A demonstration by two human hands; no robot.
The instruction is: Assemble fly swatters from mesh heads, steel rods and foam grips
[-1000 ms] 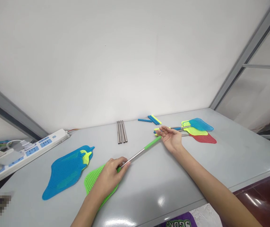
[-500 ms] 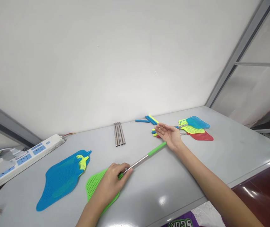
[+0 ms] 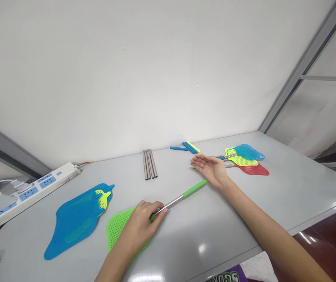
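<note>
Bright light, probably overhead, glares off the tabletop (image 3: 202,248) (edges stretched).

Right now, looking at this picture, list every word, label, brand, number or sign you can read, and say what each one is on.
"SGDK", my best reading: pale letters on the purple thing, cut off by the picture's lower edge, so neither spelling nor full word is certain.
Power strip: no words can be read; any markings are too small.
Green swatter and rods: no lettering shows.
</note>
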